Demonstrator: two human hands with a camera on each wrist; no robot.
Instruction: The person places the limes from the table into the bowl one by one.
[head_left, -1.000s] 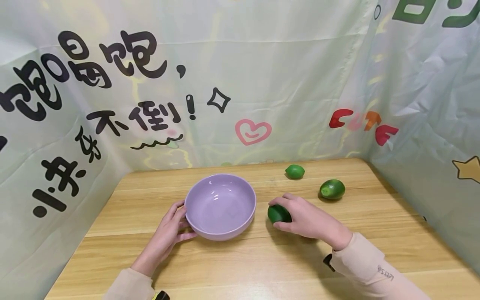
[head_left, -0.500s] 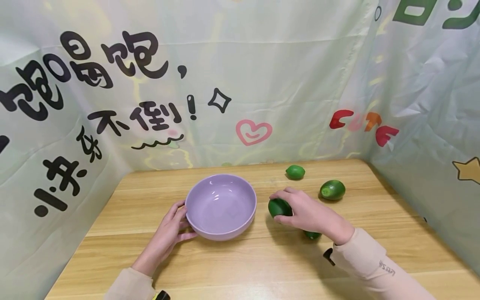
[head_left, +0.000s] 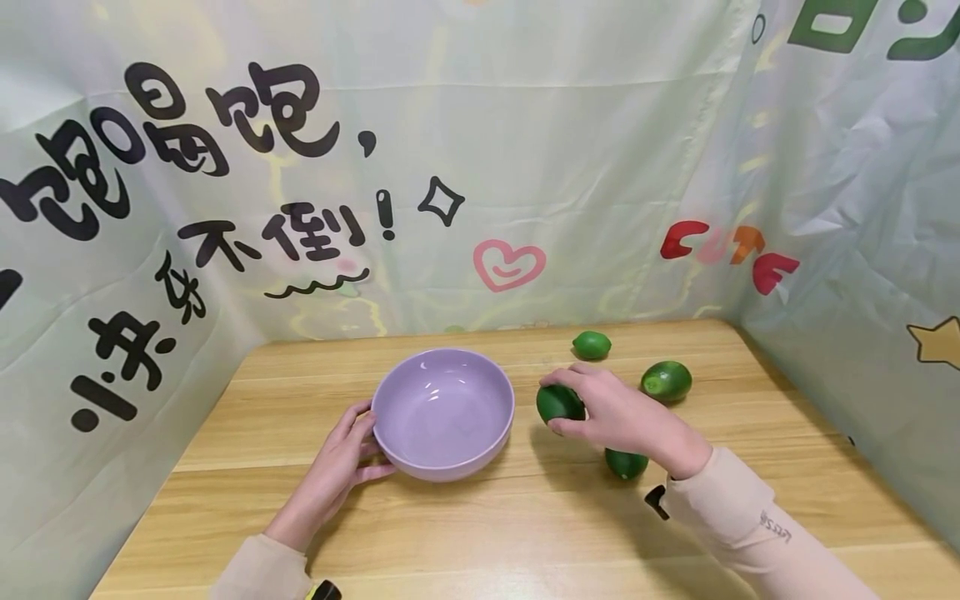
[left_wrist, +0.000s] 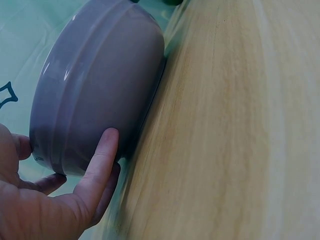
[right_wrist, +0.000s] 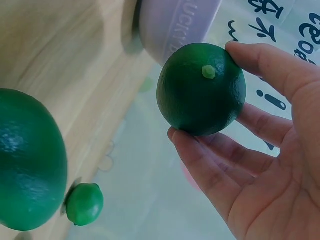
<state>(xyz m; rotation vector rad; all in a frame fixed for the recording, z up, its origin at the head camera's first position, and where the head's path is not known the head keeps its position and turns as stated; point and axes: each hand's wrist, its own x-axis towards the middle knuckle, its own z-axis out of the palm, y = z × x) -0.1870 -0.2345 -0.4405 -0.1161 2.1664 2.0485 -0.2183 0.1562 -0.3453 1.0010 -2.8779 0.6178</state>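
Note:
A lilac bowl point(head_left: 442, 417) stands upright on the wooden table. My left hand point(head_left: 347, 450) rests against its left side; in the left wrist view the spread fingers point(left_wrist: 102, 155) touch the outer wall point(left_wrist: 100, 85). To the right of the bowl, my right hand point(head_left: 611, 412) holds a dark green avocado point(head_left: 559, 404) between thumb and fingers, raised off the table. The right wrist view shows a pale stem nub on this avocado point(right_wrist: 200, 90). Below the right hand lies a second avocado point(head_left: 626, 464), partly hidden by the hand.
Another avocado point(head_left: 666, 382) lies behind the right wrist, and a smaller green lime point(head_left: 592, 345) lies near the table's back edge. Printed cloth point(head_left: 585, 167) walls in the wooden table point(head_left: 450, 542) at the back and sides.
My right hand has lifted the avocado slightly, uncovering more of the one lying beneath the hand. The left hand and the bowl have stayed in place.

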